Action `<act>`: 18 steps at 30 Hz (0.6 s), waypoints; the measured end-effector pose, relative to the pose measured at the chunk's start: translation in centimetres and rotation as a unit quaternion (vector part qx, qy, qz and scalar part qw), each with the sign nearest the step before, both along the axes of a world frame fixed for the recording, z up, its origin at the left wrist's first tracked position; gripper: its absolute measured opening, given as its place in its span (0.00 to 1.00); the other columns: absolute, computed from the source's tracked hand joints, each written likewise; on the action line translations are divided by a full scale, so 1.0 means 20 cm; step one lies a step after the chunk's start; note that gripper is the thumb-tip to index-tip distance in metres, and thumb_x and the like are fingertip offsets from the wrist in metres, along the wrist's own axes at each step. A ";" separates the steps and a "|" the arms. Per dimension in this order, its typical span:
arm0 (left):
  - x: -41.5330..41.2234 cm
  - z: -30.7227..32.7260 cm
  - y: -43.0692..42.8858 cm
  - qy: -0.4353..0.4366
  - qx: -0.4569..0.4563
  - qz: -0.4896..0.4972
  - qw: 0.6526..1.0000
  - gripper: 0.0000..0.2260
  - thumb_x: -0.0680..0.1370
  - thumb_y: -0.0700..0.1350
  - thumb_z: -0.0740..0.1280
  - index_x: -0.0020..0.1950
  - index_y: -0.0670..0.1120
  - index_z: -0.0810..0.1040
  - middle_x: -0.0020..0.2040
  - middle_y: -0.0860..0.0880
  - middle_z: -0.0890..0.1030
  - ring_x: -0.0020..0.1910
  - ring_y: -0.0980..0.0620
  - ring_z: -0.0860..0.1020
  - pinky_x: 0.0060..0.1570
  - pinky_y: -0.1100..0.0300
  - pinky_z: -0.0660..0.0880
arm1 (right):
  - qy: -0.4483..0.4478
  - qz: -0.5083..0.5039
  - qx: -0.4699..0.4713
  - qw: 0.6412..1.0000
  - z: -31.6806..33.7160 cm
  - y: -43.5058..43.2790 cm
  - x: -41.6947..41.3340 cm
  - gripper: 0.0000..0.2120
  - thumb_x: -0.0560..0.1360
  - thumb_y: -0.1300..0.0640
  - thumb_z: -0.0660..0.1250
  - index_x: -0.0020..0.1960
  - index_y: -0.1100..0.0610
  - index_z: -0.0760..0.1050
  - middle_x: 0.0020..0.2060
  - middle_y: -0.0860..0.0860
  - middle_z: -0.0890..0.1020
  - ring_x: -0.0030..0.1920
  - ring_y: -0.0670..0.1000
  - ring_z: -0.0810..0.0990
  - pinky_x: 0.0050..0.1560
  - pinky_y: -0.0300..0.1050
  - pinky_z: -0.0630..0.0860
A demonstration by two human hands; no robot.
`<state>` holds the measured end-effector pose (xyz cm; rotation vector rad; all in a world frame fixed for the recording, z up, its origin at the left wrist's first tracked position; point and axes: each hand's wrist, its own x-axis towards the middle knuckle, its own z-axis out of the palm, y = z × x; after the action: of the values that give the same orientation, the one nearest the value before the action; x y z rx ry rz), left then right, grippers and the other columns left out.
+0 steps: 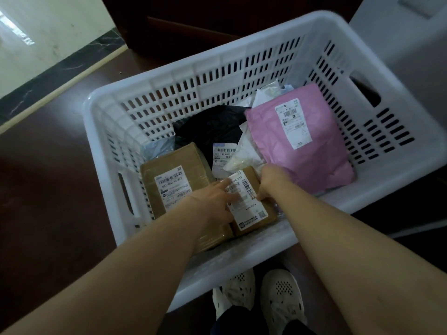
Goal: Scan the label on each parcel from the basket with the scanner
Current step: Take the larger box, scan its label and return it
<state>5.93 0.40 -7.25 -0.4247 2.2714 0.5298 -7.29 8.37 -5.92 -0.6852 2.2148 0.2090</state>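
Observation:
A white slotted basket (217,76) stands on the floor and holds several parcels. Both my hands reach into it and grip a small brown box (251,213) with a white label. My left hand (212,201) lies on the box's left side with its fingers over the label. My right hand (268,182) clasps its right edge. A larger brown box (174,165) with a label sits to the left, touching the small one. A pink mailer bag (307,151) leans at the right. A black bag (212,126) with a label and a white bag (244,155) lie behind. No scanner is in view.
The basket rests on dark brown floor (48,189). A pale wall with a black skirting strip (48,71) runs at the upper left. A grey-white unit (406,49) stands at the upper right. My white shoes (258,296) show below the basket's near rim.

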 end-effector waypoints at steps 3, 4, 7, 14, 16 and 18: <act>0.00 -0.01 0.01 -0.038 -0.014 -0.011 0.999 0.29 0.76 0.56 0.62 0.75 0.64 0.57 0.80 0.54 0.46 0.76 0.44 0.58 0.67 0.45 0.68 | -0.025 0.023 0.012 0.999 -0.02 0.00 -0.01 0.22 0.71 0.62 0.72 0.64 0.58 0.72 0.57 0.55 0.79 0.60 0.56 0.77 0.52 0.46 0.72; -0.01 0.00 0.02 -0.038 -0.017 -0.016 0.999 0.28 0.75 0.57 0.62 0.75 0.64 0.58 0.80 0.54 0.48 0.75 0.45 0.59 0.66 0.45 0.69 | -0.028 0.020 0.013 0.999 -0.02 0.00 -0.01 0.21 0.71 0.61 0.71 0.63 0.58 0.73 0.55 0.55 0.80 0.59 0.56 0.78 0.53 0.47 0.73; -0.05 0.01 0.00 0.017 -0.033 0.007 0.999 0.26 0.75 0.57 0.62 0.73 0.60 0.65 0.75 0.51 0.62 0.71 0.46 0.64 0.64 0.45 0.70 | 0.033 -0.053 -0.093 0.994 0.00 -0.01 -0.04 0.14 0.75 0.52 0.64 0.58 0.56 0.76 0.48 0.54 0.79 0.54 0.57 0.80 0.47 0.46 0.74; -0.25 0.01 -0.12 0.105 -0.074 0.081 0.988 0.28 0.75 0.57 0.63 0.74 0.56 0.64 0.74 0.48 0.63 0.73 0.45 0.62 0.66 0.46 0.68 | 0.114 -0.055 -0.199 0.972 -0.13 -0.14 -0.26 0.28 0.77 0.58 0.61 0.73 0.44 0.57 0.75 0.55 0.55 0.73 0.65 0.57 0.65 0.61 0.68; -0.31 0.00 -0.15 0.110 -0.065 0.085 0.988 0.27 0.75 0.57 0.64 0.74 0.57 0.64 0.73 0.48 0.63 0.73 0.44 0.61 0.66 0.46 0.67 | 0.072 -0.073 -0.166 0.981 -0.21 -0.18 -0.32 0.32 0.78 0.56 0.61 0.75 0.39 0.49 0.77 0.51 0.42 0.75 0.67 0.46 0.68 0.69 0.62; -0.37 -0.03 -0.17 0.118 -0.060 0.088 0.987 0.26 0.75 0.56 0.64 0.73 0.57 0.65 0.73 0.47 0.63 0.73 0.44 0.61 0.66 0.47 0.66 | 0.047 -0.056 -0.127 0.989 -0.30 -0.19 -0.38 0.29 0.79 0.51 0.59 0.75 0.41 0.50 0.77 0.51 0.41 0.73 0.69 0.50 0.68 0.65 0.63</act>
<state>-1.41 -2.93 -7.88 -0.6570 2.5155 0.5589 -14.89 4.51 -11.84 -0.6950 2.3870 -0.1013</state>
